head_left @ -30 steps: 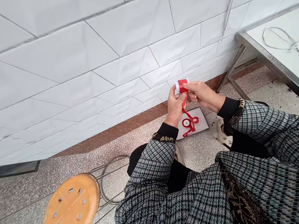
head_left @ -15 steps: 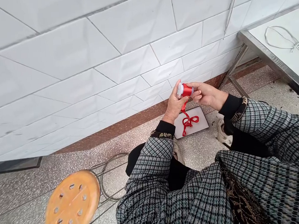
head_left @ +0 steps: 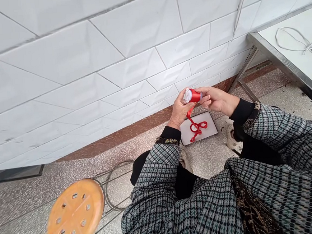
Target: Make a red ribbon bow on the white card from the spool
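Between my two hands is a spool of red ribbon point(head_left: 196, 95) with white ends, lying roughly sideways. My left hand point(head_left: 180, 109) is closed about its labelled left end, with the thumb underneath. At the right end, the fingers of my right hand point(head_left: 214, 99) pinch the spool's rim. A loose length of red ribbon point(head_left: 199, 125) hangs from the spool and falls in loops over a flat white box point(head_left: 210, 130) with a dark edge, lying on the floor below my hands.
An orange round stool point(head_left: 75, 214) with a metal frame stands at lower left. To the right is a steel-edged table point(head_left: 278, 55) with a white cable point(head_left: 305, 44) on it. A white tiled wall point(head_left: 108, 59) rises ahead. My shoes point(head_left: 232, 139) rest beside the box on the speckled floor.
My left hand has shifted slightly down and left, and its raised finger has lowered behind the spool. The hanging ribbon has swung a little left. Both hands still hold the spool.
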